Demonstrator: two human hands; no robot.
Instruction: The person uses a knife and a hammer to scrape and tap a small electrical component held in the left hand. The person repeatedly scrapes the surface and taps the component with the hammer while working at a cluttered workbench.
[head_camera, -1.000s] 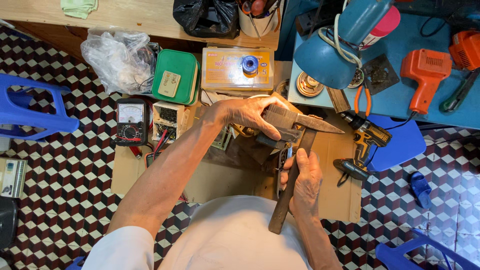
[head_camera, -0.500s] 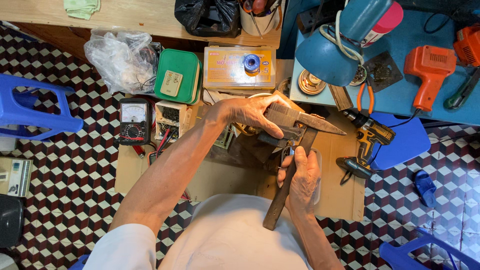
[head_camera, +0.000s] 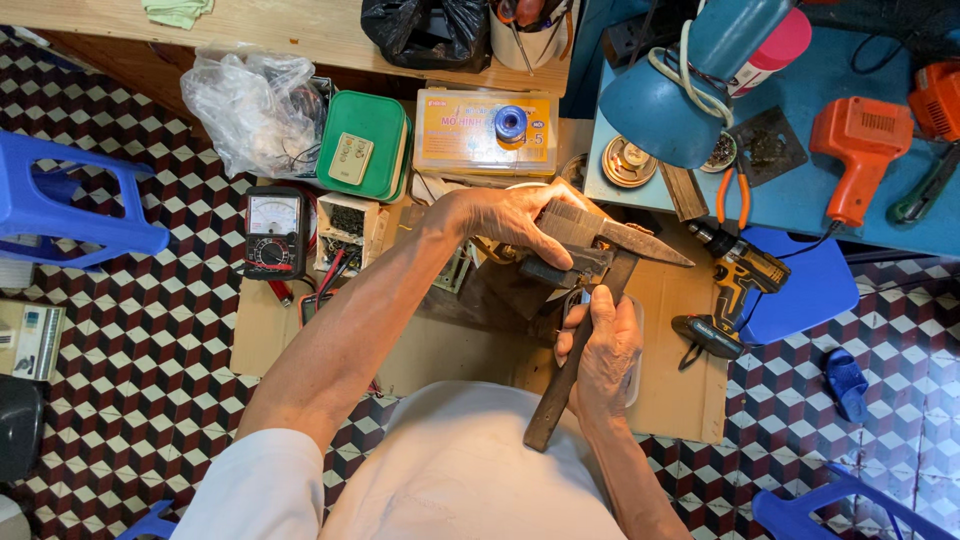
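Hammer (head_camera: 590, 300) held over a sheet of brown cardboard (head_camera: 440, 345). The tool has a dark wooden handle running down toward your body and a worn grey metal head that ends in a long tapered point to the right of your fingers. Your right hand (head_camera: 605, 350) is clenched around the handle just below the head, the fingers wrapped fully about the wood. Your left hand (head_camera: 515, 220) lies over the blunt end of the head, the fingers curled down on it and on a small dark part (head_camera: 555, 270) pressed beneath them; what that part is cannot be told.

Beyond your left fingertips stands a flat rectangular yellow-orange box (head_camera: 485, 130) with a printed label across its lid and a small blue reel (head_camera: 511, 122) resting on top. Left of it sits a green rounded-corner case (head_camera: 365, 150) bearing a pale rectangular label with small dark marks. Further left lies a crumpled clear plastic bag (head_camera: 250, 105). Below the green case, beside your left forearm, are a small open box of dark parts (head_camera: 345, 230) and a black analogue meter (head_camera: 273, 232) with a white dial face.

To the right of your right fingers lies a yellow-and-black cordless drill (head_camera: 735, 290), partly on a blue stool (head_camera: 800, 285). Above it, on a blue table (head_camera: 800, 200), stand a blue lamp shade (head_camera: 655, 110), orange-handled pliers (head_camera: 735, 195) and an orange power tool (head_camera: 860, 145).
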